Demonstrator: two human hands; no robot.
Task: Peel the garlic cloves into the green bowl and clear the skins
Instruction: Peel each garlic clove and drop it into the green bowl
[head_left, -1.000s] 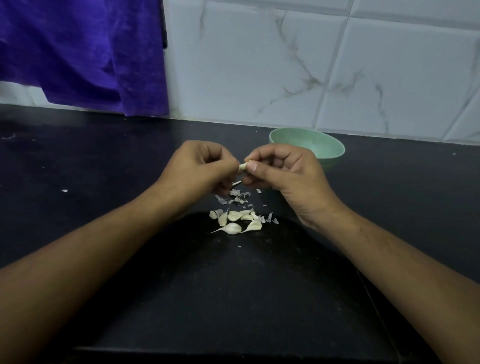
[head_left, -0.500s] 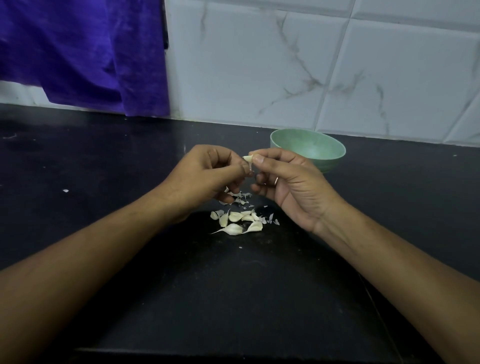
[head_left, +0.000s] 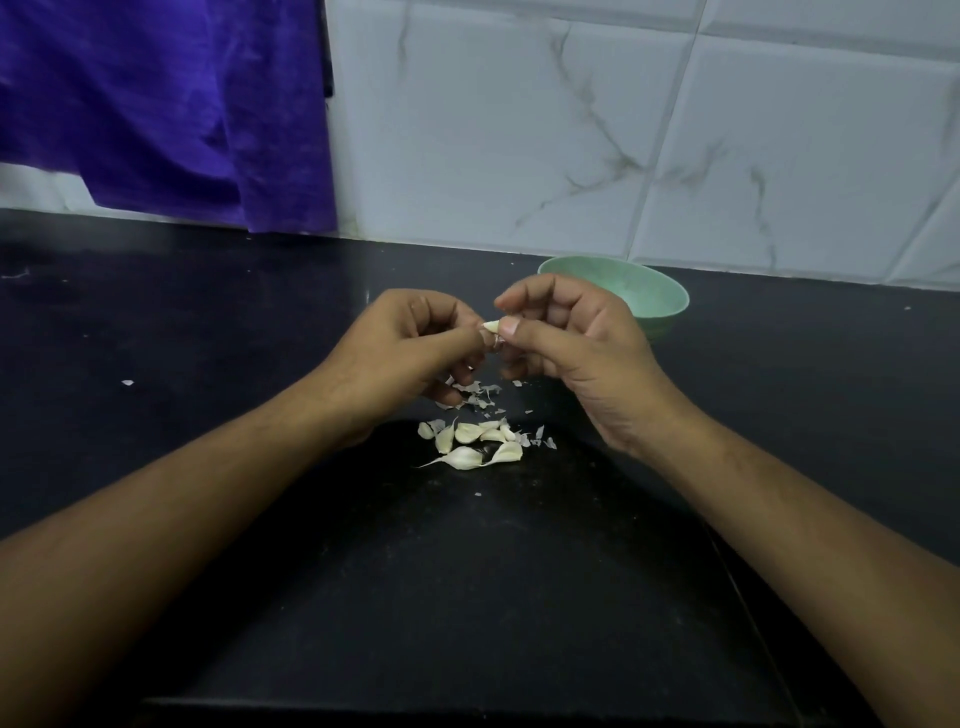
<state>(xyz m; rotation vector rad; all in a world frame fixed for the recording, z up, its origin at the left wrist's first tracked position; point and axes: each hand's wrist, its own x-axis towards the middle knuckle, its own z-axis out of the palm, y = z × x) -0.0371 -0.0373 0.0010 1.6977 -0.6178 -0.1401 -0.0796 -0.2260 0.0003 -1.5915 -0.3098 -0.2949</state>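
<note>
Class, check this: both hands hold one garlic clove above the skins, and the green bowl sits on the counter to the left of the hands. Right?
Not quite. The head view shows the green bowl behind the right hand, on the right side. The rest stands: it and the left hand hold one garlic clove above the skins.

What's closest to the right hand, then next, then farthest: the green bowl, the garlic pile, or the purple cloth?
From the right hand:
1. Green bowl, just behind it.
2. Garlic pile, on the counter below, toward the person.
3. Purple cloth, hanging far left on the wall.

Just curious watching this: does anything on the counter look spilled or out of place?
Only small things: torn skins litter the counter below the hands, and one flake lies far off to the left. The bowl stands upright.
</note>
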